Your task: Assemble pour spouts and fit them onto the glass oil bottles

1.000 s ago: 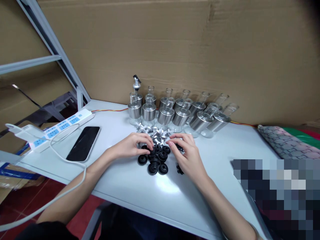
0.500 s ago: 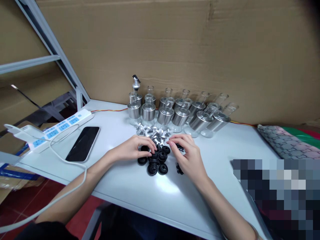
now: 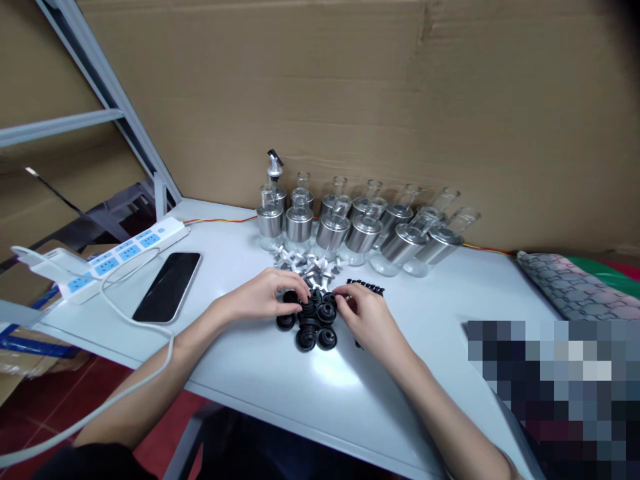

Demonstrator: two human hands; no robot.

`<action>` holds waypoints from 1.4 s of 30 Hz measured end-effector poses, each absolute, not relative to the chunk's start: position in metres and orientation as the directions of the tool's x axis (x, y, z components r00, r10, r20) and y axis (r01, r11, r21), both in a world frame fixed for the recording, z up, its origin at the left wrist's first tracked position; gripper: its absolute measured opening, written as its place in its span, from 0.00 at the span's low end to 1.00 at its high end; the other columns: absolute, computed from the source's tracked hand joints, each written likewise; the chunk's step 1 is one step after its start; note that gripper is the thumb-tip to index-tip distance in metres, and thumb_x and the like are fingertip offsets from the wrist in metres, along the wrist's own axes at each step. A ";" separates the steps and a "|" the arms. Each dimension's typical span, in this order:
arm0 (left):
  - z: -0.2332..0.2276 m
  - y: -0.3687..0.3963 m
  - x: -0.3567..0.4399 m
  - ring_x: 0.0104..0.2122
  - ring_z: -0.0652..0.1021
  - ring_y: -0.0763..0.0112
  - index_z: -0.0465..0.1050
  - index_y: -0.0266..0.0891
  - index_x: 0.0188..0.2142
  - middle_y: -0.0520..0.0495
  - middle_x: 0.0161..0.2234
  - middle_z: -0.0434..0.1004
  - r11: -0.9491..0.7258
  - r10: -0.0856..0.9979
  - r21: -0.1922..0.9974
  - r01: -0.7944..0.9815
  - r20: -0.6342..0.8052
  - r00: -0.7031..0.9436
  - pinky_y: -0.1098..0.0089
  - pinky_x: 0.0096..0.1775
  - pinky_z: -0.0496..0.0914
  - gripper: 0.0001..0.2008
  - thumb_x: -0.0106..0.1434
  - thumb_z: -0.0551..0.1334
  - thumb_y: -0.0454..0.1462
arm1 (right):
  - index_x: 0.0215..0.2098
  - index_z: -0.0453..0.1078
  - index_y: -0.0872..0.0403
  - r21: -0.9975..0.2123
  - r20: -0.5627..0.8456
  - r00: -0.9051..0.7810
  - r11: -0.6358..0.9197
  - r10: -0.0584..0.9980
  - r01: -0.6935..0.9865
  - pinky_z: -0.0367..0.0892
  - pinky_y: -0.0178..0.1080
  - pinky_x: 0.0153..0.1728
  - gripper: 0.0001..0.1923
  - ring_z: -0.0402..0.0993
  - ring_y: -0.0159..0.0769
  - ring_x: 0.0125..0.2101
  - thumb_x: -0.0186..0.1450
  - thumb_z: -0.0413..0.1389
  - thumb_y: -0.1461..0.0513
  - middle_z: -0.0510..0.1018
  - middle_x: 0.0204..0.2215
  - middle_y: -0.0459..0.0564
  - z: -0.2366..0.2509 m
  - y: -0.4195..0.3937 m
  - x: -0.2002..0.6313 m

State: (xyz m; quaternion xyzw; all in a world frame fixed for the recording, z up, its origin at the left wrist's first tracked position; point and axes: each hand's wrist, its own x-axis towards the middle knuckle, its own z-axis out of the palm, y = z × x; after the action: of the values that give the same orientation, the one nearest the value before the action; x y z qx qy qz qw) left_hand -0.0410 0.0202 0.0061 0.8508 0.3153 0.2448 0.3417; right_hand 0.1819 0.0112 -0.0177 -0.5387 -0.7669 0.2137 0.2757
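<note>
My left hand (image 3: 267, 297) rested curled on the heap of black round rubber stoppers (image 3: 311, 320), fingertips pinching at one on the heap's far left edge. My right hand (image 3: 367, 317) had drawn in from a second before, fingers now bent and touching the heap's right side; whether it gripped a stopper I could not tell. That shift uncovered a short row of small black parts (image 3: 367, 287) just right of and behind the heap, so both hands were now working the same heap. Behind the heap lay a scatter of small silver metal spouts (image 3: 305, 262), then the row of glass bottles with steel collars (image 3: 350, 227). Well left of the heap on the pale surface (image 3: 310, 387) lay a black phone (image 3: 168, 287) and a white power strip (image 3: 120, 253).
</note>
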 end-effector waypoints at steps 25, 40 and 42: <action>0.018 0.020 -0.050 0.37 0.76 0.71 0.73 0.36 0.32 0.47 0.35 0.77 -0.600 0.749 0.649 0.468 0.252 0.613 0.68 0.41 0.71 0.04 0.58 0.60 0.30 | 0.35 0.72 0.53 -0.624 0.158 -0.296 0.327 0.942 0.709 0.66 0.41 0.37 0.09 0.73 0.40 0.35 0.63 0.50 0.63 0.77 0.33 0.50 -0.009 0.007 0.182; 0.013 0.017 -0.042 0.39 0.78 0.71 0.75 0.36 0.34 0.45 0.38 0.79 -0.604 0.708 0.708 0.366 0.266 0.654 0.69 0.44 0.72 0.04 0.61 0.62 0.33 | 0.36 0.72 0.54 -0.644 0.095 -0.292 0.283 0.952 0.711 0.65 0.41 0.41 0.08 0.72 0.40 0.37 0.63 0.50 0.64 0.76 0.34 0.51 -0.009 0.007 0.182; 0.011 0.018 -0.041 0.39 0.79 0.71 0.76 0.36 0.35 0.45 0.38 0.79 -0.589 0.704 0.725 0.358 0.241 0.668 0.69 0.44 0.72 0.04 0.62 0.61 0.32 | 0.36 0.72 0.55 -0.653 0.088 -0.294 0.278 0.952 0.704 0.65 0.41 0.40 0.08 0.73 0.39 0.35 0.63 0.50 0.64 0.75 0.34 0.50 -0.009 0.008 0.182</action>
State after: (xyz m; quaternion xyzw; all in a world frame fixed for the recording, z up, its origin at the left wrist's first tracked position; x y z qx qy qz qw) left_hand -0.0415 0.0179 0.0109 0.8518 0.3116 0.2622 0.3295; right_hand 0.1819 0.0076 -0.0091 -0.5431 -0.7623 0.2568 0.2410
